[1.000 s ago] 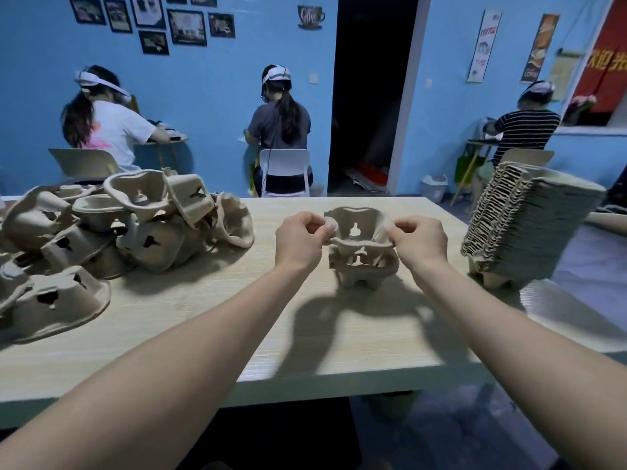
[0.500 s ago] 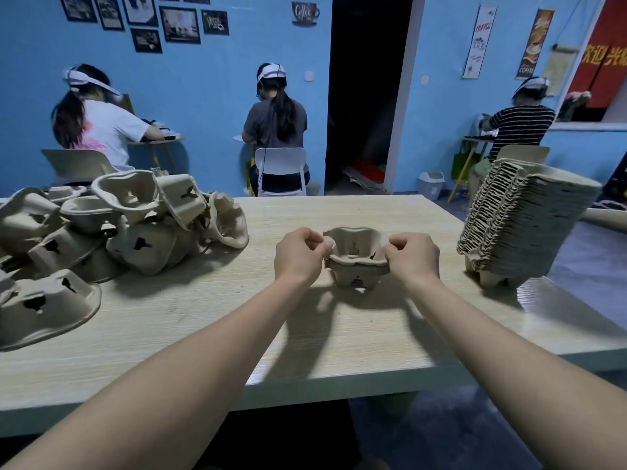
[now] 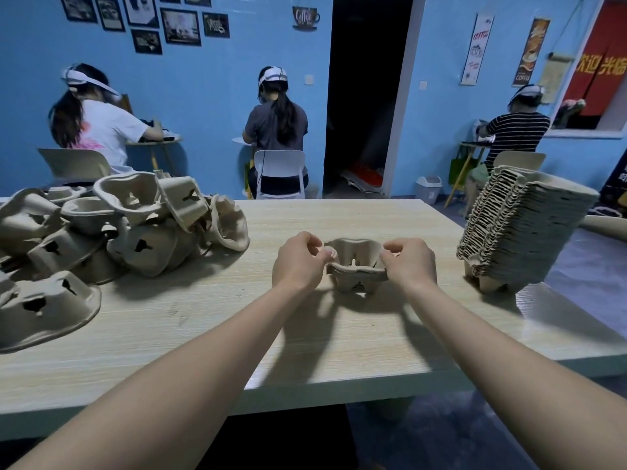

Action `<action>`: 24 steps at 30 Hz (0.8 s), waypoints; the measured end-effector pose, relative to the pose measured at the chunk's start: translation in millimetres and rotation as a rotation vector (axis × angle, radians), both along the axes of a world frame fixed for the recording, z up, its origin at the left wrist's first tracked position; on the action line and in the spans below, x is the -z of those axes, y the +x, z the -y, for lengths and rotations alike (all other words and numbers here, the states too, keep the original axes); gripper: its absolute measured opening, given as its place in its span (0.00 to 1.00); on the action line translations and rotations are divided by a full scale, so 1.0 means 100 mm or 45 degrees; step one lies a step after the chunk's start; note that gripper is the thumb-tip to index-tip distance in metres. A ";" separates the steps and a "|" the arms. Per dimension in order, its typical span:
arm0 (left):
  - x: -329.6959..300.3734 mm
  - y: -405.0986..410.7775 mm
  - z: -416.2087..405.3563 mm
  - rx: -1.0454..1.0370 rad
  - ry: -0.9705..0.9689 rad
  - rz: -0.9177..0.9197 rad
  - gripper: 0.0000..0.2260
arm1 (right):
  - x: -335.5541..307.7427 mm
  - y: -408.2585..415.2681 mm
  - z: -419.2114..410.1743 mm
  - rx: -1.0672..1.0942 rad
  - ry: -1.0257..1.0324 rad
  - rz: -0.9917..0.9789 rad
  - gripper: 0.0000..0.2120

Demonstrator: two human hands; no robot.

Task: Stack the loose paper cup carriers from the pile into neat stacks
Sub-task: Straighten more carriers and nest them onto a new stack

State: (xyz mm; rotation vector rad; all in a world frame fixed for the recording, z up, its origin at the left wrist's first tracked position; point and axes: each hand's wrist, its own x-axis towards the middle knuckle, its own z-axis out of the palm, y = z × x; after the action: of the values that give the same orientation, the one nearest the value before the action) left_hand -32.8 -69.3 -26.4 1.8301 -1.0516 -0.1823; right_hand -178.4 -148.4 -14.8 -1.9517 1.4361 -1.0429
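Note:
A small nested stack of brown pulp cup carriers [image 3: 356, 266] stands on the wooden table [image 3: 339, 334] in front of me. My left hand [image 3: 298, 261] pinches its left rim with curled fingertips. My right hand [image 3: 412, 262] grips the right rim, thumb at the edge and fingers curled above it. The loose pile of carriers [image 3: 112, 228] lies jumbled at the table's left. A tall, leaning stack of carriers [image 3: 522, 228] stands at the table's right edge.
One upturned carrier [image 3: 47, 307] lies apart at the front left. Behind the table, three people sit with their backs to me on chairs along the blue wall. A dark doorway [image 3: 366, 96] opens straight ahead.
The upper carrier has been pressed down into the lower one, and the pair now sits lower on the table. Both hands have loosened, with fingers lifting off the top.

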 end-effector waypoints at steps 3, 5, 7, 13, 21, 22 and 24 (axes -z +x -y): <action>-0.01 0.09 -0.14 0.002 0.000 0.132 0.12 | -0.06 0.11 -0.07 -0.063 -0.044 0.020 0.12; 0.01 0.20 -0.28 -0.005 0.007 0.193 0.13 | -0.09 0.23 -0.14 -0.129 -0.082 0.016 0.13; 0.06 0.33 -0.44 -0.026 0.026 0.235 0.13 | -0.10 0.39 -0.24 -0.181 -0.113 0.004 0.12; 0.20 0.82 -0.94 -0.140 0.149 0.331 0.14 | 0.00 0.95 -0.57 -0.426 -0.186 -0.047 0.13; 0.40 1.29 -1.23 -0.248 0.294 0.357 0.16 | 0.22 1.58 -0.76 -0.594 -0.208 -0.124 0.13; 0.41 1.31 -1.23 -0.249 0.307 0.368 0.15 | 0.24 1.64 -0.76 -0.603 -0.206 -0.127 0.14; 0.42 1.33 -1.21 -0.252 0.320 0.396 0.14 | 0.29 1.77 -0.75 -0.611 -0.201 -0.130 0.13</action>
State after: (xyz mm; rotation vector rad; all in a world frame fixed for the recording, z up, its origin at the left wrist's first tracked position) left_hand 100.0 51.8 -68.4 2.2289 -1.0869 0.0974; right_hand -1.7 -73.5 -43.8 -2.3336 0.8778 -0.8612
